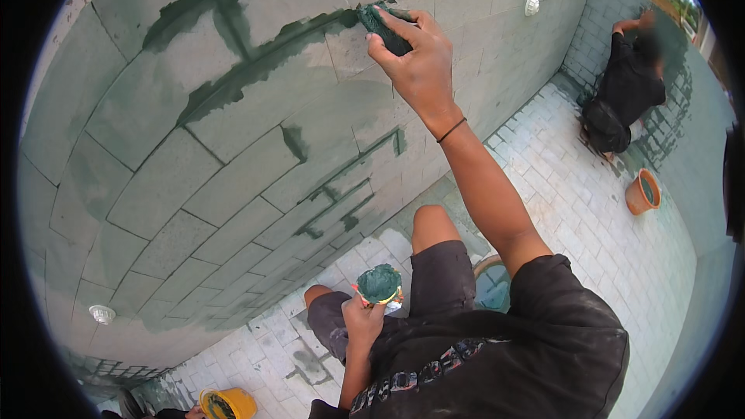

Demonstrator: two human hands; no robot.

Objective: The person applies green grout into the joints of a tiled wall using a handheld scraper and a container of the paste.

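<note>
My right hand [423, 66] is raised to the tiled wall [233, 229], its fingers closed on a dark green, grout-smeared sponge [380, 29]. The sponge presses against a joint between the grey tiles. Wet dark green grout [233, 81] lies in smears along the upper joints, left of that hand. Low in front of my body, my left hand [362, 320] grips a small cup [395, 299] with a red and yellow outside. Thick green grout [379, 282] fills it up to the rim.
A co-worker [621, 93] crouches at the far right wall, with an orange bucket [641, 192] behind. Another person's hand touches a yellow bucket [242, 403] at lower left. Beside my right leg stands a round tub [483, 270]. White fittings [531, 5] stick out of the wall.
</note>
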